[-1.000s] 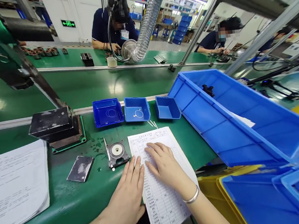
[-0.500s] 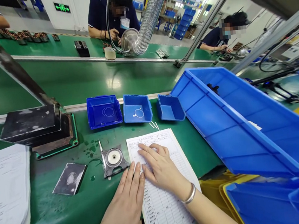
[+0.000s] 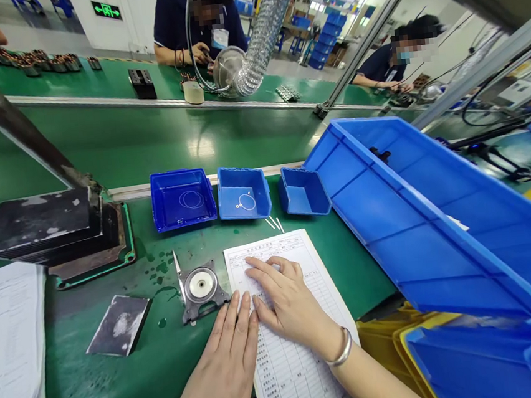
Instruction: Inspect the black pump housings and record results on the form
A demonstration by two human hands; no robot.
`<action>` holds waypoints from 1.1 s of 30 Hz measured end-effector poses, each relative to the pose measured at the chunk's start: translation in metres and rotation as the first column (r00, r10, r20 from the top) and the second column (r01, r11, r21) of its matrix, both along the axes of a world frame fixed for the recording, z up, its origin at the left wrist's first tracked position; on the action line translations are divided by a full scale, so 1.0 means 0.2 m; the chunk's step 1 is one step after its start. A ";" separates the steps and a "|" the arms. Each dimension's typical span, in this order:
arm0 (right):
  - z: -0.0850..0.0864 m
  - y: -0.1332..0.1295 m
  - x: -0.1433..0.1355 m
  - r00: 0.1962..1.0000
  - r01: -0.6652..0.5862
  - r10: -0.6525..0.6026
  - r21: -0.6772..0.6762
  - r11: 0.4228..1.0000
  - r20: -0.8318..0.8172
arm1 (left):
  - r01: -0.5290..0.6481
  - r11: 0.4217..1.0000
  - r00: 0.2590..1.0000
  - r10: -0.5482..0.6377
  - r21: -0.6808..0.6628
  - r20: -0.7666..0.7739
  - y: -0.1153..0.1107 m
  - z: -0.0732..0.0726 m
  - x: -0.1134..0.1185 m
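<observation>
A stack of printed forms [image 3: 303, 345] lies at the near edge of the green bench. My left hand [image 3: 228, 346] is flat, its fingers stretched over the left edge of the sheets. On the upper part of the top sheet rests my right hand [image 3: 284, 297], fingers loosely spread and holding nothing; a silver bangle [image 3: 342, 346] circles that wrist. Just beyond my left fingertips sits a dark square metal plate [image 3: 196, 309] with a white round centre. A thin pointed strip [image 3: 177, 270] lies against its left side.
Three small blue bins [image 3: 185, 216] line the back, two holding white rings. A large blue crate [image 3: 389, 212] leans at right. At left are a black finned block [image 3: 47, 226], a dark flat block [image 3: 119, 325] and more papers [image 3: 10, 349]. Co-workers [image 3: 202, 30] sit across the bench.
Both hands keep their places on the forms. The view has shifted slightly, so things at the left appear a little further left.
</observation>
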State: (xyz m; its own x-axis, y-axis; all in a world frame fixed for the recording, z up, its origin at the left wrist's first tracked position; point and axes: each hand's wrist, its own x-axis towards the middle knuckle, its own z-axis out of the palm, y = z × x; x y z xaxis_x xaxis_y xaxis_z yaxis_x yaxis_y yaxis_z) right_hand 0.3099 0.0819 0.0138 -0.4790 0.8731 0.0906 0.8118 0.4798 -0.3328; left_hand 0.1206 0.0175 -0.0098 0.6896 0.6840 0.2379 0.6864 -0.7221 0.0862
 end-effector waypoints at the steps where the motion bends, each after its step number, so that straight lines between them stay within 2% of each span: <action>1: 0.00 0.00 0.00 1.000 0.001 -0.001 -0.002 1.000 -0.004 | 0.003 1.000 1.000 -0.003 0.009 0.004 0.00 0.00 0.00; 14: 0.00 0.01 0.01 0.999 0.002 -0.003 -0.020 1.000 -0.036 | -0.023 0.999 1.000 0.024 0.028 -0.008 0.00 -0.05 0.02; 20: -0.04 0.03 0.03 0.999 -0.022 0.023 0.070 0.997 -0.021 | -0.015 0.999 1.000 0.014 -0.036 -0.021 -0.01 -0.03 0.01; 23: -0.03 0.04 0.03 0.995 -0.059 0.072 0.190 0.980 -0.066 | -0.024 0.997 1.000 0.023 -0.072 -0.007 -0.01 0.00 -0.01; 25: 0.02 0.02 0.00 0.988 -0.095 0.126 0.287 0.953 -0.093 | -0.036 0.997 0.999 0.036 -0.073 -0.008 -0.01 0.02 -0.02; 28: 0.16 -0.03 -0.12 0.971 -0.149 0.207 0.377 0.914 -0.118 | -0.035 0.999 0.998 0.033 -0.034 -0.050 -0.01 0.04 -0.02; 31: 0.31 -0.07 -0.33 0.936 -0.242 0.316 0.368 0.898 -0.155 | -0.082 0.996 0.991 0.084 0.017 -0.105 -0.01 0.08 -0.04; 33: 0.39 -0.09 -0.51 0.909 -0.306 0.378 0.333 0.892 -0.175 | -0.074 0.996 0.995 0.077 0.052 -0.066 -0.05 0.13 -0.12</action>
